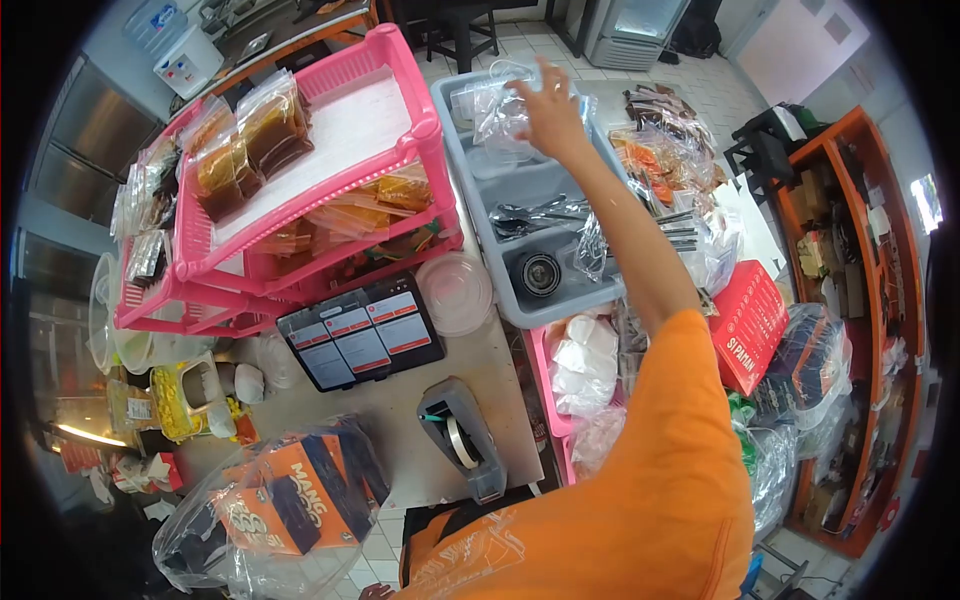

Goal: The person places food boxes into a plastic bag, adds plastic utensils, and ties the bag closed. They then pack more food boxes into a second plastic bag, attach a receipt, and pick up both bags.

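Note:
My right hand [548, 112] reaches to the far end of a grey-blue plastic tray [490, 270], over clear plastic bags [500, 115]. Its fingers are apart and seem to touch the bags; no firm grip shows. Nearer in the same tray lie black plastic cutlery in clear wrap [540, 215] and a round black item [537, 274]. Only a sliver of my left hand [377, 592] shows at the bottom edge, beside the orange shirt, and its fingers are mostly hidden.
A pink tiered rack [420, 120] holds sauce pouches [270, 130]. Near it are a tablet [360, 330], clear round lids [455, 293] and a tape dispenser [465, 440]. A bagged orange box [300, 500] stands front left; a red box [748, 325] stands right.

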The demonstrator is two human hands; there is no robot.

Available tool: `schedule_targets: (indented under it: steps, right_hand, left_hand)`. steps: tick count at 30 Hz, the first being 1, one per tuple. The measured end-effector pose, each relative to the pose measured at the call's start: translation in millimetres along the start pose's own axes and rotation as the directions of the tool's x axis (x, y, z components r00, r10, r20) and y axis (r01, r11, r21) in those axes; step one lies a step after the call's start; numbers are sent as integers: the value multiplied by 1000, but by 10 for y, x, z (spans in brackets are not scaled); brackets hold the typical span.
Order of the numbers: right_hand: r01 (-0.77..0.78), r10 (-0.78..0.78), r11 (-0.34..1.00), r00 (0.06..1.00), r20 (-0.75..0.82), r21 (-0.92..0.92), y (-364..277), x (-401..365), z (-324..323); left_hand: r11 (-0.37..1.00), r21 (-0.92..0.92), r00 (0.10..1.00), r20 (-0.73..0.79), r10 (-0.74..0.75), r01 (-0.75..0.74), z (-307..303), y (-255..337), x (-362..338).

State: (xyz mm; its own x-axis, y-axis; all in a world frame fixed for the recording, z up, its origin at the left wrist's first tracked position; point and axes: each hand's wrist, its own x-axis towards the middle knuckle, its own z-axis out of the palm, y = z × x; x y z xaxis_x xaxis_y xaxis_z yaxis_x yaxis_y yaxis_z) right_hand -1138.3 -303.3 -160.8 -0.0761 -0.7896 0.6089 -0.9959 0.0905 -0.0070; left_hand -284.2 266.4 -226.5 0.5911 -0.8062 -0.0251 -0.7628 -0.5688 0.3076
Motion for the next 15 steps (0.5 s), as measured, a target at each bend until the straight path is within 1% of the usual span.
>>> schedule_targets:
  steps: [1, 2, 3, 4, 5, 7, 8, 9, 10, 11, 12, 14, 15]
  right_hand:
    - [29, -9, 989, 991, -135, 148, 37, -80, -70]
    - [5, -11, 974, 1000, 25, 228, 80, -303, -109]
    - [-27, -29, 953, 983, 181, 303, 81, -502, -152]
    - [-91, -95, 950, 825, 557, 297, 37, -528, -283]
    - [-154, -144, 954, 521, 841, 259, 24, -562, -407]
    - [-74, -279, 918, 576, 768, 389, 194, -844, -236]
    - [-72, -276, 920, 581, 766, 386, 213, -900, -141]
    - [-268, -220, 873, 528, 820, 407, 199, -951, -34]
    - [-455, -181, 794, 457, 871, 404, 172, -1026, 93]
    - [-224, -265, 846, 609, 748, 483, 134, -1118, 164]
    - [-220, -275, 845, 603, 749, 487, 147, -1102, 218]
    - [-105, -389, 882, 389, 835, 460, 98, -878, 149]
    - [-92, -433, 826, 528, 730, 556, 120, -827, 110]
  left_hand:
    - [1000, -12, 1000, 27, -12, 12, -13, -25, -30]
    - [999, -27, 998, 53, -24, 25, -4, -46, -62]
    - [998, -45, 996, 77, -38, 42, 31, -61, -118]
    - [996, -67, 993, 101, -57, 64, 96, -89, -224]
    - [993, -82, 989, 130, -73, 84, 108, -131, -333]
    - [989, -114, 981, 178, -77, 98, 125, -151, -357]
    - [985, -135, 978, 194, -76, 104, 163, -147, -348]
    - [982, -153, 975, 208, -78, 112, 170, -153, -349]
    - [978, -166, 971, 222, -86, 124, 141, -152, -379]
    - [973, -181, 967, 236, -97, 142, 133, -188, -447]
    - [968, -193, 961, 254, -110, 162, 108, -229, -539]
    - [954, -229, 951, 285, -124, 193, 125, -286, -644]
    - [947, -249, 947, 295, -126, 203, 150, -311, -656]
